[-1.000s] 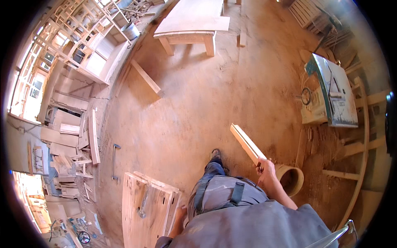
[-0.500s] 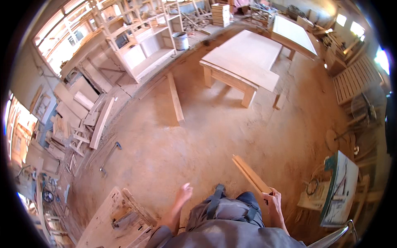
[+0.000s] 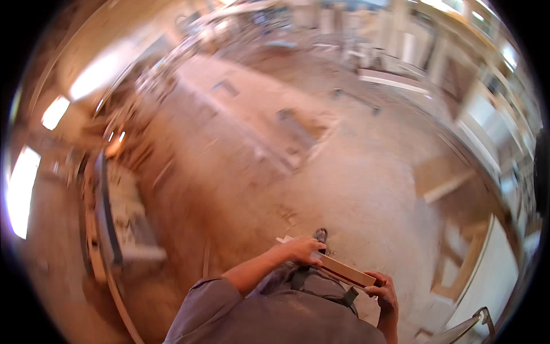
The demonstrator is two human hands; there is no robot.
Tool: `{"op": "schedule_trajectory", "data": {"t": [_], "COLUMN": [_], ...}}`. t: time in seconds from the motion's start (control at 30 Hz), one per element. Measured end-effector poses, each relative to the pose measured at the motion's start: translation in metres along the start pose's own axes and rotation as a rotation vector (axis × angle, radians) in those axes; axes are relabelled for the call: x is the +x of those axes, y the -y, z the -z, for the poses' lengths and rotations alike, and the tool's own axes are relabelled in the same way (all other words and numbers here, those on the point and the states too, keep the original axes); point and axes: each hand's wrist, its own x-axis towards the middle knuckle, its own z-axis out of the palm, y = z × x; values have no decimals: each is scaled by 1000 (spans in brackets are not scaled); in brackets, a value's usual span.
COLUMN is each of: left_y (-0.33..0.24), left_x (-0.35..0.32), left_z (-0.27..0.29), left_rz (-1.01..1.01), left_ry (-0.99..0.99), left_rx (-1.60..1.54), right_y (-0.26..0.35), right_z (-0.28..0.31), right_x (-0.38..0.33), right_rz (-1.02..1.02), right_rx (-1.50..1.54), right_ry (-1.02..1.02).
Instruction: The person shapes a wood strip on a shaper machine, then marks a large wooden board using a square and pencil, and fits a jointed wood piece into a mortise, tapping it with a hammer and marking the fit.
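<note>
A short wooden batten lies across the front of my body, slanting down to the right. My left hand is closed over its left part, and a pale tip of wood sticks out beyond that hand. The right end sits in my right hand, with the fingers and thumb gripping it. Whether it is one piece or several stacked together, I cannot tell. My sandalled foot shows just past the batten on the dusty floor.
Ahead stands a long wooden workbench with blurred tools on it. A bar clamp lies on the floor beyond. At left is a machine table. To the right, a pale-topped table stands close. Motion blur softens the surroundings.
My view has swung round to the left, bringing the workbench ahead. My left hand, earlier free, now grips the batten, which has come in crosswise against my front.
</note>
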Motion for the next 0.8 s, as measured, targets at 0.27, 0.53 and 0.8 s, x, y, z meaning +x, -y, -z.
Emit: {"op": "schedule_trajectory", "data": {"t": [0.27, 0.53, 0.8], "left_y": [70, 214, 398], "left_x": [-184, -270, -394], "left_z": [-117, -103, -141], "left_rz": [425, 773, 1301], "left_ry": [-195, -583, -927], "left_rx": [-808, -928, -1318], "right_y": [14, -21, -23], "right_z": [-131, -317, -438], "right_x": [118, 307, 412], "right_rz": [-222, -284, -120], "right_rx": [-310, -20, -830], "right_ry": [211, 79, 161]}}
